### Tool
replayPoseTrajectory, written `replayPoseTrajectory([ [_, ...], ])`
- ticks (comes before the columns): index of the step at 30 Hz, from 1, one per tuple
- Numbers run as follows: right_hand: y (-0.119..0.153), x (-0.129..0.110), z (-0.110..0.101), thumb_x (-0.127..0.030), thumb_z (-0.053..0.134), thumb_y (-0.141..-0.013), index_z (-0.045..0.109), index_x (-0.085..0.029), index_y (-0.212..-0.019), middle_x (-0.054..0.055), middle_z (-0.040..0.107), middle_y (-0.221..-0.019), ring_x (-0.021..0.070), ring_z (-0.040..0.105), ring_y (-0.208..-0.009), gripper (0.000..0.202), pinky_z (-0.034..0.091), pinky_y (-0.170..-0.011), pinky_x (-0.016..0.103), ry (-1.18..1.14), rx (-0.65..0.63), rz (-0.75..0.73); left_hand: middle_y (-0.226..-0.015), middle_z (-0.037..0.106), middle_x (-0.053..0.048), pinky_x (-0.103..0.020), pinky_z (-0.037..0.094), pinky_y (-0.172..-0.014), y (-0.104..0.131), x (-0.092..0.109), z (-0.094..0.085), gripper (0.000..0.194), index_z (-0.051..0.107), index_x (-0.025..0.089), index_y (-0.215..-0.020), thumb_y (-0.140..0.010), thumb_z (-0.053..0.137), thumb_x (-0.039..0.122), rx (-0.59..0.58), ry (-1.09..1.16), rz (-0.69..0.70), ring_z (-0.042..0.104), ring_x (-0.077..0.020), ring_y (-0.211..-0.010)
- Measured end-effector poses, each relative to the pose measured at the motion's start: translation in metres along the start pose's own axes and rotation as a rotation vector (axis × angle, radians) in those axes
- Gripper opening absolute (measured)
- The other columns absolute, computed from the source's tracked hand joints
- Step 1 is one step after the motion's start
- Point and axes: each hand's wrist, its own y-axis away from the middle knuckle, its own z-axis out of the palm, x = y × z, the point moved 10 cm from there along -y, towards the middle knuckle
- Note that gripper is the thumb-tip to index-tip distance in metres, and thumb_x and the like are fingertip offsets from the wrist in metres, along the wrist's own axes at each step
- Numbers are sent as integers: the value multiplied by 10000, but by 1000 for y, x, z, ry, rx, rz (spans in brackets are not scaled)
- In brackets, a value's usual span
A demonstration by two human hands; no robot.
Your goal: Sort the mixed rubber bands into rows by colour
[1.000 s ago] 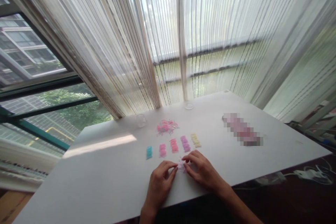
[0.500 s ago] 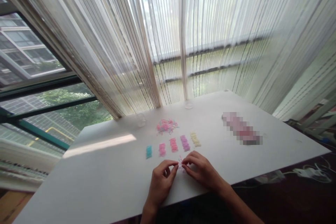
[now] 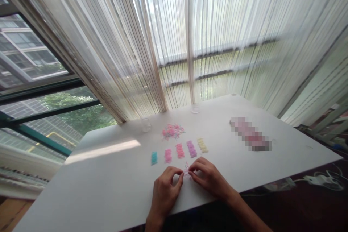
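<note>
Pale pink and white, a small cluster of thin pieces (image 3: 186, 172) lies on the near part of the table, between the person's two hands. The left hand (image 3: 166, 188) has thumb and forefinger pinched together on its left edge; the right hand (image 3: 209, 175) pinches its right edge, palm turned down. Thin strands run crosswise from one hand toward the other, and one slim tip points away from the person; finer detail is too small to tell.

Just beyond the fingertips, five neat columns of small pieces stand in a slanting row, well apart from one another: teal column (image 3: 154, 158), pink column (image 3: 168, 156), coral column (image 3: 179, 150), purple column (image 3: 191, 148) and yellow column (image 3: 202, 145). The teal one's long axis runs nearly straight away from the person; the purple and yellow ones lean, far ends to the left.

Behind them sits a loose, mostly pink pile (image 3: 173, 131), with a clear container (image 3: 146, 125) to its left and a clear round dish or lid (image 3: 195, 108) farther back. To the right, a long pinkish object (image 3: 250, 134) lies diagonally, near end rightward, pixelated so that any lettering is hidden. Sheer striped curtains (image 3: 223, 25) hang beyond the white table (image 3: 108, 185).
</note>
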Motion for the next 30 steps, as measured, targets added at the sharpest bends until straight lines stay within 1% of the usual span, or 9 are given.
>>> replayPoseTrajectory([
  [3,0,0,0,-167,631,-920,692,-223,-925,36,659,-868,188,634,-824,83,535,-759,301,5,-4,4,-894,728,-1,-238,496,-671,-1,0,-1,130,702,249,-921,-949,581,287,-12,-33,12,622,-140,-677],
  [5,0,0,1,-178,632,-921,696,-224,-945,40,664,-883,189,635,-828,81,537,-766,305,7,-9,13,-902,730,1,-236,494,-662,-4,-4,-7,140,703,249,-921,-950,575,299,-10,-48,18,621,-137,-670],
  [6,0,0,1,-186,631,-923,697,-224,-953,42,666,-889,189,636,-830,82,538,-769,306,7,-14,17,-916,733,0,-237,495,-660,-6,-8,-12,147,705,250,-929,-950,571,307,-1,-58,16,621,-137,-671],
  [10,-1,1,1,-203,611,-936,699,-223,-957,48,670,-899,188,640,-829,92,539,-769,306,12,-29,28,-934,747,4,-254,497,-662,-17,-33,-45,168,721,264,-949,-931,576,346,108,-155,-58,607,-145,-642],
  [12,-1,1,1,-205,603,-941,696,-226,-952,47,673,-900,188,641,-834,96,537,-773,304,13,-31,36,-925,748,11,-261,493,-654,-21,-42,-54,169,729,273,-938,-920,581,353,121,-194,-82,595,-146,-620],
  [14,-1,1,0,-207,599,-945,694,-228,-942,45,673,-899,189,641,-840,98,535,-778,304,13,-26,40,-917,742,10,-269,491,-657,-24,-47,-57,174,736,273,-928,-913,587,363,114,-208,-89,582,-144,-607],
  [18,-1,1,1,-206,592,-951,694,-224,-928,46,673,-895,187,637,-833,106,532,-780,304,22,-29,44,-888,718,7,-266,492,-667,-25,-45,-50,189,753,277,-936,-913,592,374,97,-203,-101,578,-142,-615],
  [26,0,0,0,-197,597,-955,701,-214,-928,45,670,-884,184,635,-830,109,531,-778,301,29,-21,38,-803,666,11,-255,476,-650,-41,-26,-19,166,785,294,-932,-902,631,344,42,-228,-145,606,-147,-646],
  [30,0,-1,-1,-205,594,-958,700,-216,-930,46,667,-875,188,639,-821,111,537,-759,303,33,-15,32,-787,641,10,-250,457,-650,-45,-24,-14,163,789,290,-946,-908,632,317,52,-261,-182,619,-147,-680],
])
